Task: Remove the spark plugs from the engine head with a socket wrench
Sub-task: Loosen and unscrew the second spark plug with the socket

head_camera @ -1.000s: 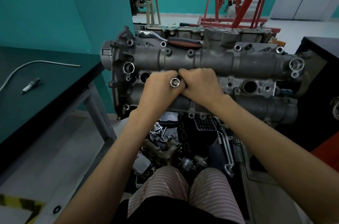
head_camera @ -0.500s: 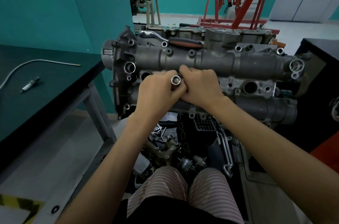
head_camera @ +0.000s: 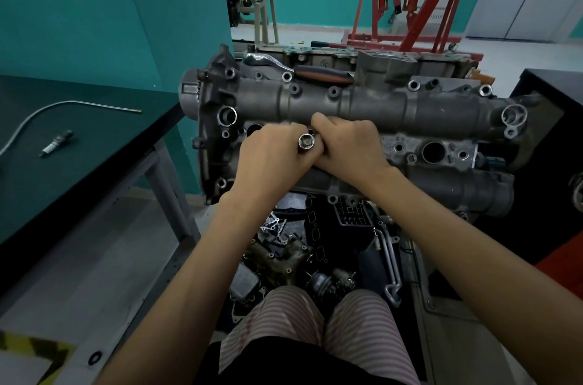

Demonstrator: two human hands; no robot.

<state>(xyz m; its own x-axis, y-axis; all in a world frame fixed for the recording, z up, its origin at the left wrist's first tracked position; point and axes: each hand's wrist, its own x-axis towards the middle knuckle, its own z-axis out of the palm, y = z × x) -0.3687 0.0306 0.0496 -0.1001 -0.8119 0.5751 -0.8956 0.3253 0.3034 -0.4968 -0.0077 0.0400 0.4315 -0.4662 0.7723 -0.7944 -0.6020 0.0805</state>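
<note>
The grey engine head [head_camera: 372,107] lies across the middle of the view. Over its left-centre plug well, my left hand [head_camera: 271,160] and my right hand [head_camera: 350,148] both grip a chrome socket tool [head_camera: 306,142]. Only the tool's open top end shows between my fingers; the rest is hidden. An empty plug well [head_camera: 433,152] is visible to the right. A ratchet wrench with a red-black handle [head_camera: 321,75] lies on the far side of the head. One removed spark plug [head_camera: 56,143] rests on the dark table at the left.
A dark green table [head_camera: 94,145] stands at the left with a thin metal tube [head_camera: 72,105] on it. Loose engine parts [head_camera: 284,255] fill the floor below the head. A black stand [head_camera: 549,132] is at the right, a red crane frame [head_camera: 419,0] behind.
My hands have turned a little around the socket tool, the left hand shifting slightly left and up. The tool stays over the same well.
</note>
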